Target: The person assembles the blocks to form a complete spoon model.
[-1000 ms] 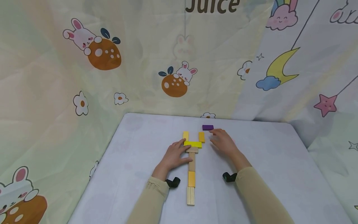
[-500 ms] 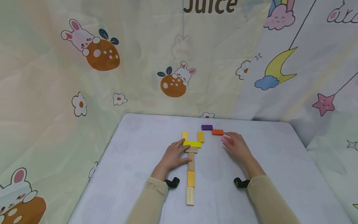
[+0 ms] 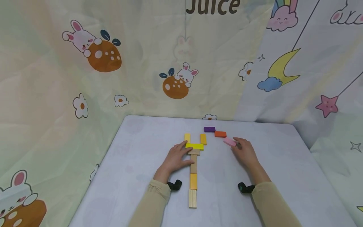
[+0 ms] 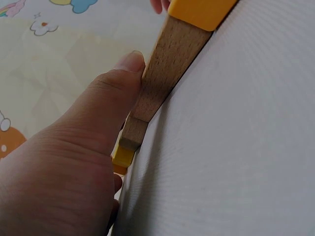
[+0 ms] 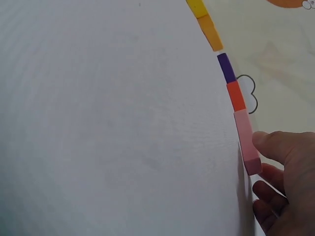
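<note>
In the head view my left hand (image 3: 177, 157) rests beside a column of wooden blocks. Its fingertips touch the bright yellow block (image 3: 194, 146), and its thumb lies against the plain wood block (image 3: 193, 164), as the left wrist view also shows. My right hand (image 3: 247, 153) pinches one end of a pink block (image 3: 229, 142) between thumb and fingers; the right wrist view shows the thumb against the pink block (image 5: 246, 135). The pink block's other end meets an orange-red block (image 3: 220, 134), which adjoins a purple block (image 3: 209, 129).
Two yellow-orange blocks, a left one (image 3: 187, 138) and a right one (image 3: 203, 139), stand off the bright yellow block. Lower in the column are an orange block (image 3: 193, 181) and a pale block (image 3: 193, 198). A patterned cloth (image 3: 136, 63) hangs behind the white table (image 3: 119, 176).
My right hand has moved right and toward me, away from the purple block. The orange-red and pink blocks, hidden at first, now show in a row. My left hand stays put.
</note>
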Demonstrator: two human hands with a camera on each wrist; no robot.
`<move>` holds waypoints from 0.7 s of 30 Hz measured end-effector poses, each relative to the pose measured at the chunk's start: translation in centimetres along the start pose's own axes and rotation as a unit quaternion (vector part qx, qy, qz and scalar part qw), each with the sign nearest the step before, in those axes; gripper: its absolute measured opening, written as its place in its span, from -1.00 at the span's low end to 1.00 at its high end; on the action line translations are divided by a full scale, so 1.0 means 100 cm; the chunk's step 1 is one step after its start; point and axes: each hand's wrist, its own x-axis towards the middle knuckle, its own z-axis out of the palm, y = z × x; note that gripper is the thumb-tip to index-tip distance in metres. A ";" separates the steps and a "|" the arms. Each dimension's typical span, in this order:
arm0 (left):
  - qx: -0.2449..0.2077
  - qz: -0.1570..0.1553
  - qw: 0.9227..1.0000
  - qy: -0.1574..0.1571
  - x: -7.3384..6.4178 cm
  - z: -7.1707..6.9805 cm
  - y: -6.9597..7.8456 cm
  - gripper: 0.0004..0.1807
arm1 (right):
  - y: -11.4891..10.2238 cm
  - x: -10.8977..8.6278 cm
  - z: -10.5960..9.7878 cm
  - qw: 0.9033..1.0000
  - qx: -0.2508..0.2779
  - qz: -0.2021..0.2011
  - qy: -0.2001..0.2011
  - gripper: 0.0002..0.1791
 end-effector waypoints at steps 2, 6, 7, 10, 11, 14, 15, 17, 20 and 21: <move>0.000 0.000 1.000 0.001 0.000 0.000 0.000 -0.18 | 0.002 0.001 0.002 1.000 0.001 0.007 -0.002 -0.44; 0.000 0.001 1.000 0.004 0.000 0.001 -0.001 -0.18 | 0.005 0.003 0.006 1.000 0.003 0.010 0.005 -0.45; 0.002 0.001 1.000 0.005 0.000 0.002 -0.001 -0.18 | 0.006 0.003 0.008 1.000 0.003 0.011 0.007 -0.46; 0.001 0.002 1.000 0.005 0.001 0.002 -0.001 -0.17 | 0.008 0.005 0.010 1.000 0.000 0.008 0.015 -0.47; 0.001 0.003 1.000 0.005 0.001 0.002 -0.001 -0.17 | 0.008 0.006 0.010 1.000 0.001 0.011 0.016 -0.47; -0.001 0.004 1.000 0.005 0.001 0.002 -0.002 -0.18 | 0.006 0.008 0.011 1.000 0.009 0.025 0.015 -0.45; -0.002 0.003 1.000 0.004 0.001 0.002 -0.002 -0.18 | 0.005 0.008 0.011 0.999 0.013 0.030 0.014 -0.45; 0.000 0.002 1.000 0.003 0.001 0.002 -0.002 -0.18 | 0.001 0.009 0.012 0.999 0.024 0.047 0.008 -0.45; 0.001 -0.002 1.000 0.001 0.000 0.002 -0.001 -0.18 | -0.008 0.011 0.013 0.996 0.039 0.077 -0.010 -0.44; 0.003 -0.003 1.000 0.000 0.000 0.002 -0.001 -0.18 | -0.012 0.012 0.013 0.995 0.042 0.088 -0.016 -0.44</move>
